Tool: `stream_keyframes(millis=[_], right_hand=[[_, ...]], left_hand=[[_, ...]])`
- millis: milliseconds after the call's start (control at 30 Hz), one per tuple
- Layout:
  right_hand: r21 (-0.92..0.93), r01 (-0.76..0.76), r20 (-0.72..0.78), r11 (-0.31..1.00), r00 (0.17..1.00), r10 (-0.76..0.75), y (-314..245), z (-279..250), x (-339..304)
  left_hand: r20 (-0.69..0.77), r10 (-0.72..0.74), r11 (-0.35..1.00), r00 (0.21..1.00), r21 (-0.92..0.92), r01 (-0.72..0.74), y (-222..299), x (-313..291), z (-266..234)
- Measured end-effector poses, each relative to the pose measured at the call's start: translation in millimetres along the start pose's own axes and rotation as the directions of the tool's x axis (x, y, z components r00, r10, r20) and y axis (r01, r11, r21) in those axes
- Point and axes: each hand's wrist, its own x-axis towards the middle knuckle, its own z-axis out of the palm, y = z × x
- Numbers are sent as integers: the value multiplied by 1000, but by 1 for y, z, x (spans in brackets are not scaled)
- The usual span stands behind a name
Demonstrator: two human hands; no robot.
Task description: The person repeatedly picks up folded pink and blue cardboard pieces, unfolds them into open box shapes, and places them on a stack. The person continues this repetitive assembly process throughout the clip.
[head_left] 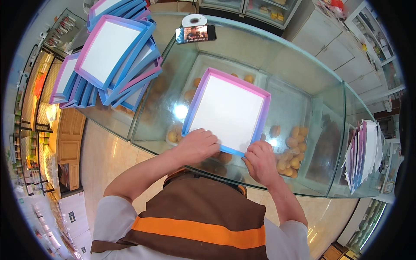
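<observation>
A shallow square cardboard box tray (227, 110) lies on the glass counter top in front of me. Its raised rim fades from pink at the far side to blue at the near side, and its inside is white. My left hand (201, 144) is closed on the near left corner, the fingers curled over the rim. At the near right corner my right hand (261, 161) pinches the blue rim between thumb and fingers. The fingertips of both hands are partly hidden.
Several finished pink-and-blue trays (110, 52) are piled at the far left. Flat cardboard sheets (363, 151) stand stacked at the right end. A phone (196, 34) leans on a white roll (194, 20) at the counter's far edge. Round brown baked goods (294, 149) show through the glass.
</observation>
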Motion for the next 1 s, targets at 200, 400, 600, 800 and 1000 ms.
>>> stream_keyframes(millis=[200, 400, 600, 800, 1000], right_hand=[[-6, -19, 33, 1000, 999, 19, 5, -13, 1], [-74, -62, 20, 995, 998, 63, 11, -16, 8], [-176, -97, -25, 979, 995, 94, -5, -6, 19], [-98, -66, -121, 993, 991, 54, -25, 27, 42], [-35, -68, -56, 997, 996, 66, -32, 48, 45]], left_hand=[[-177, -164, 985, 970, 24, 171, -24, -45, -25], [-194, -565, 784, 802, -428, 449, -18, -48, -18], [-142, -627, 698, 766, -540, 471, -28, -47, -11], [-161, -536, 782, 829, -464, 415, -23, -37, -10], [-77, -408, 890, 910, -257, 377, -17, -28, -12]])
